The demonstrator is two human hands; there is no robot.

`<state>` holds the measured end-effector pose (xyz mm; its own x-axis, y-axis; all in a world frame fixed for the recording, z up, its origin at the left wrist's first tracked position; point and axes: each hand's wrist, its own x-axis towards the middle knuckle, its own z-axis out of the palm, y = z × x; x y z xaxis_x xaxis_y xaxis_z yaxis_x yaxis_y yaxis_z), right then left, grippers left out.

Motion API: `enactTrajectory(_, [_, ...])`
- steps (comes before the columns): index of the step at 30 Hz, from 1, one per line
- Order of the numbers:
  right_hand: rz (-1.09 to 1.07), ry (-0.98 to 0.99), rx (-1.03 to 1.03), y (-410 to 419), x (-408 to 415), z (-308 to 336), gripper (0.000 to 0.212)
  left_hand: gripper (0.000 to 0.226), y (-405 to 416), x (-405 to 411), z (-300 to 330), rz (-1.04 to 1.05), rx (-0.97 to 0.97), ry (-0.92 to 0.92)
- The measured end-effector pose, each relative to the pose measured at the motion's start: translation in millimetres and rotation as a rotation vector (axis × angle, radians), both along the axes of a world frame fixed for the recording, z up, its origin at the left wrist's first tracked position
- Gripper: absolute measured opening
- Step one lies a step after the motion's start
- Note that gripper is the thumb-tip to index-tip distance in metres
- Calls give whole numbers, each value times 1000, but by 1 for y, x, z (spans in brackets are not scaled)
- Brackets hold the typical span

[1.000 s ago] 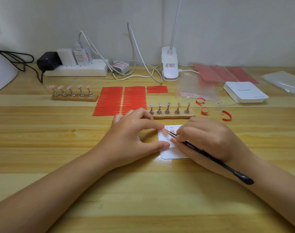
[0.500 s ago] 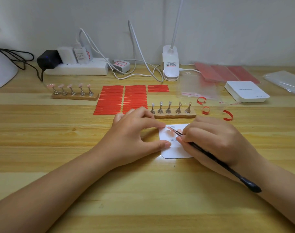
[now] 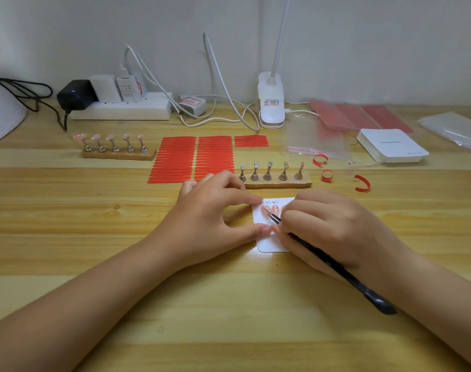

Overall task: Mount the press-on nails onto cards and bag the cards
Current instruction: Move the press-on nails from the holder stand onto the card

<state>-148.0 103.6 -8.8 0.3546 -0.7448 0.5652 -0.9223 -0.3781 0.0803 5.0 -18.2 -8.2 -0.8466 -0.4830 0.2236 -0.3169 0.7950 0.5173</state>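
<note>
Wooden table [image 3: 68,218]: left hand [image 3: 210,216] fingers pin the white card [image 3: 269,244] flat, right hand [image 3: 333,229] grips black tweezers [image 3: 336,269] over pink nails [image 3: 270,209].

A single head-worn view looks forward and down across the pale wooden plank table [image 3: 68,216], close above it. Forearms enter from 6 o'clock. The plain white wall [image 3: 363,44] closes the scene at 12 o'clock. No second view shares it.

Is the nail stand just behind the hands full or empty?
Empty. All five metal pegs of the near stand are bare, while the far stand carries pink nails.
</note>
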Motion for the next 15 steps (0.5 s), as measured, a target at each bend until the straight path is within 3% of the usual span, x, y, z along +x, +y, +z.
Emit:
enactTrajectory(6, [-95,-262,-9,0,2,-7,26,63,0,0,0,-3,10,0])
enactTrajectory(11, [-112,-728,97,4,1,-2,22,62,0,0,1,3,2,-4])
enactTrajectory(15, [-181,-925,169,4,-5,-1,16,64,-1,0,1,-2,3,-12])
